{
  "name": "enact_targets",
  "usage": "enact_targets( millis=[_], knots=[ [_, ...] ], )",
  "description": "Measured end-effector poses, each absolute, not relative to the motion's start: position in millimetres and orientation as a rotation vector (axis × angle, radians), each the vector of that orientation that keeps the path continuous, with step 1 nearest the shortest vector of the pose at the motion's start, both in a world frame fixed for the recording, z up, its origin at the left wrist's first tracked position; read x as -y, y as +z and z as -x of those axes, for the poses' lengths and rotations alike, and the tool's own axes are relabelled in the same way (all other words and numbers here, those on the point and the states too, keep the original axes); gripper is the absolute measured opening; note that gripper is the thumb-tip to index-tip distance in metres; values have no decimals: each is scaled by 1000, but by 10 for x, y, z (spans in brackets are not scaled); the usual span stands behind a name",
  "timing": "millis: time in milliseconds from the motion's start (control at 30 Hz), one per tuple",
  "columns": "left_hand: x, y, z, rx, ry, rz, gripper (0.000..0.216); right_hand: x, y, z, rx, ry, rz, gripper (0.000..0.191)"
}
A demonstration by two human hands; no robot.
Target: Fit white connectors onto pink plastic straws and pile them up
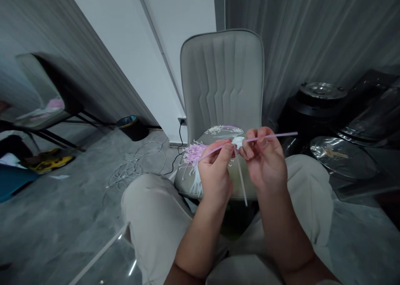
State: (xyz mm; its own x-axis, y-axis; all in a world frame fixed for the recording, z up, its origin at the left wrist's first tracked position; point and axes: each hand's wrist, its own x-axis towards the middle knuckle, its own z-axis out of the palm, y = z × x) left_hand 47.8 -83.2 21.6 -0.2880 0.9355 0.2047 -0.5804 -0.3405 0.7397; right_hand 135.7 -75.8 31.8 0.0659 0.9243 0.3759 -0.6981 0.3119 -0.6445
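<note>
In front of the chair's seat, my left hand (216,168) is closed in a pinch on a thin lilac stem that looks like a pipe cleaner (212,151). My right hand (265,160) is just beside it, its thumb and fingers shut on a lilac stem (284,134) that sticks out to the right. Whether these are one bent stem or two, I cannot tell. A paler length (242,181) hangs down between the hands. Behind my left hand lies a bunch of lilac and white stems (193,153) with small curled tips. More white-tipped pieces (215,129) lie farther back.
The grey padded chair (221,72) stands between my knees. A coil of cable (134,164) and a black bin (133,128) are on the floor to the left, near another chair (43,81). Dark pots with a shiny lid (323,91) stand at the right.
</note>
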Motion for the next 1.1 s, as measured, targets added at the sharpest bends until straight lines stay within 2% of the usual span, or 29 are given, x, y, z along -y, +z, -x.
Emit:
enact_targets(
  millis=[267, 567, 1100],
  knots=[
    [779, 117, -441, -647, 1698, -1066, 3, 671, 105, -1340, 826, 1152, 448, 19],
    [663, -10, -435, -679, 1646, -966, 6, 552, 12, -1343, 816, 1219, 488, 13],
    [785, -47, -548, -702, 1780, -902, 9, 682, 13, -1275, 834, 1083, 559, 11]
  ],
)
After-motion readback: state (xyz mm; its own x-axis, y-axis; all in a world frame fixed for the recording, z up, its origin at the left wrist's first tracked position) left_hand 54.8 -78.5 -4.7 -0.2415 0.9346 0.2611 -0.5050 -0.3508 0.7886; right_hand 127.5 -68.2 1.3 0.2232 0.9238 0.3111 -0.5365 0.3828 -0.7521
